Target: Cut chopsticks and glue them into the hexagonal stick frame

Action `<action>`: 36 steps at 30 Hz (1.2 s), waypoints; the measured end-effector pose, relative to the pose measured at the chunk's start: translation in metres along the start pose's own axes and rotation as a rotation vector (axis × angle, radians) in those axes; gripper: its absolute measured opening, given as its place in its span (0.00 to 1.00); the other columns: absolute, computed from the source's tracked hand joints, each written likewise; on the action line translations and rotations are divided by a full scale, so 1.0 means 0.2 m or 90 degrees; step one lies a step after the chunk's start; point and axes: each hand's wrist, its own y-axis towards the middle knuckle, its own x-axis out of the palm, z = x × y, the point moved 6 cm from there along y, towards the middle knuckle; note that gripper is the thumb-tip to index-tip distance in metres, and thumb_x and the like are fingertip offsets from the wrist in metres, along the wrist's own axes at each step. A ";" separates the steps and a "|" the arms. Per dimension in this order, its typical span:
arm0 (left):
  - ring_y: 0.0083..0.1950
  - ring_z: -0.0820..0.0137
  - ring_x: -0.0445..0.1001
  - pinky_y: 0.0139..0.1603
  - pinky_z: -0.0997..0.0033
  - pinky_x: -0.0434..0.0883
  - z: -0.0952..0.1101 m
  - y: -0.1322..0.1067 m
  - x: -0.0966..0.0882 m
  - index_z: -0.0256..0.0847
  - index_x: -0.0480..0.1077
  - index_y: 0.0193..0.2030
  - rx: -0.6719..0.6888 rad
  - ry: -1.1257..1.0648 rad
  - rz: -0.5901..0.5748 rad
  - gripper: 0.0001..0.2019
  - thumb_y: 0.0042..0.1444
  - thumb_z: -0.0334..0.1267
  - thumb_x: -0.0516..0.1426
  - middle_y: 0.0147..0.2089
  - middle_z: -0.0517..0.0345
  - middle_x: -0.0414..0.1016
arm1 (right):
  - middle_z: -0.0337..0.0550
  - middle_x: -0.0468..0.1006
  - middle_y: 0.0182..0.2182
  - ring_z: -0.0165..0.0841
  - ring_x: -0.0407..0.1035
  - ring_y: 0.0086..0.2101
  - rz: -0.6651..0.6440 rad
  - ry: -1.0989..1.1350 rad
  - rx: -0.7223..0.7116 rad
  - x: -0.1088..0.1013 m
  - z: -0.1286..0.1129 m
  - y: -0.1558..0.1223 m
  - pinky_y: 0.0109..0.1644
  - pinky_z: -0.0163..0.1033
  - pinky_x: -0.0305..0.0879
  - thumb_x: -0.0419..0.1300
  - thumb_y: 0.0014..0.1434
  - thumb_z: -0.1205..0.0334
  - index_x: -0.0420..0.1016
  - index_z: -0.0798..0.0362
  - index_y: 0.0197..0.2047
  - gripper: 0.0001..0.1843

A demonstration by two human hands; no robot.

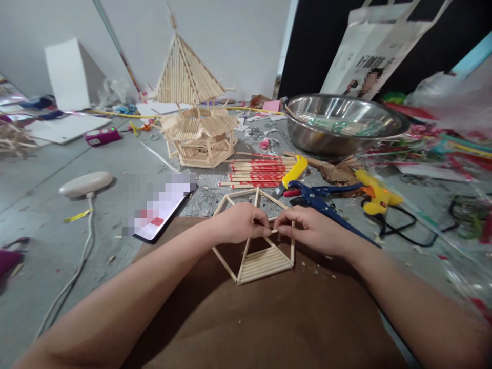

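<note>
A short wooden stick (273,231) is pinched between the fingertips of my left hand (244,221) and my right hand (307,228). Both hands are closed at its two ends, over a six-sided frame (226,264) of pale wooden sticks. The frame lies on a brown sheet (246,328). In its near wedge, several sticks (265,264) lie side by side as a filled panel. My hands hide part of the frame's middle and far side.
Beyond stands a stick-built pavilion (200,128). Sticks with red wrappers (261,171), a yellow-handled knife (295,171), blue cutters (323,200) and a yellow glue gun (378,195) lie behind my hands. A phone (165,207) is at left, a steel basin (342,141) at back right.
</note>
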 end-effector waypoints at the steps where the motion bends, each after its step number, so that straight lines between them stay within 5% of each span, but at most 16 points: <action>1: 0.29 0.76 0.66 0.30 0.79 0.60 0.00 0.00 0.00 0.37 0.71 0.31 -0.002 0.007 0.007 0.09 0.48 0.39 0.52 0.27 0.60 0.71 | 0.40 0.73 0.29 0.28 0.65 0.31 -0.001 -0.007 -0.001 0.00 0.00 0.00 0.35 0.33 0.58 0.49 0.54 0.62 0.70 0.54 0.33 0.10; 12: 0.32 0.75 0.69 0.32 0.78 0.61 0.05 0.00 -0.02 0.39 0.71 0.34 0.022 0.087 0.055 0.09 0.50 0.36 0.51 0.32 0.59 0.74 | 0.42 0.70 0.31 0.32 0.60 0.32 0.028 -0.087 -0.001 0.03 0.03 0.01 0.36 0.37 0.55 0.43 0.57 0.60 0.65 0.53 0.34 0.12; 21: 0.31 0.76 0.67 0.32 0.78 0.61 0.09 -0.03 -0.06 0.38 0.68 0.32 0.076 0.078 0.199 0.08 0.53 0.36 0.49 0.30 0.60 0.72 | 0.37 0.63 0.27 0.27 0.58 0.29 0.044 0.252 0.044 0.04 0.07 0.00 0.34 0.33 0.57 0.44 0.57 0.56 0.60 0.53 0.32 0.11; 26: 0.30 0.78 0.66 0.32 0.79 0.61 0.07 -0.04 -0.11 0.37 0.68 0.32 0.056 -0.008 0.272 0.08 0.52 0.35 0.49 0.29 0.61 0.71 | 0.35 0.62 0.25 0.26 0.57 0.27 0.103 0.252 0.067 0.03 0.10 0.00 0.31 0.32 0.55 0.45 0.57 0.56 0.60 0.53 0.32 0.10; 31: 0.29 0.78 0.66 0.31 0.80 0.61 0.03 -0.01 -0.11 0.36 0.69 0.31 -0.008 -0.062 0.210 0.08 0.50 0.35 0.50 0.28 0.61 0.71 | 0.35 0.63 0.21 0.26 0.58 0.25 0.203 0.147 0.065 -0.03 0.09 -0.01 0.29 0.32 0.54 0.45 0.56 0.54 0.61 0.54 0.25 0.15; 33: 0.29 0.78 0.66 0.31 0.80 0.61 0.02 0.00 -0.08 0.36 0.70 0.31 -0.026 -0.066 0.146 0.08 0.49 0.36 0.51 0.27 0.61 0.71 | 0.37 0.66 0.25 0.27 0.60 0.27 0.247 0.111 0.042 -0.06 0.07 -0.02 0.31 0.33 0.56 0.49 0.54 0.54 0.64 0.54 0.30 0.11; 36: 0.27 0.78 0.66 0.30 0.80 0.61 0.00 0.00 -0.05 0.37 0.71 0.30 -0.041 -0.050 0.065 0.09 0.48 0.38 0.52 0.25 0.62 0.71 | 0.39 0.70 0.31 0.28 0.62 0.30 0.206 0.066 -0.016 -0.04 0.03 -0.01 0.34 0.34 0.57 0.53 0.52 0.56 0.66 0.53 0.36 0.11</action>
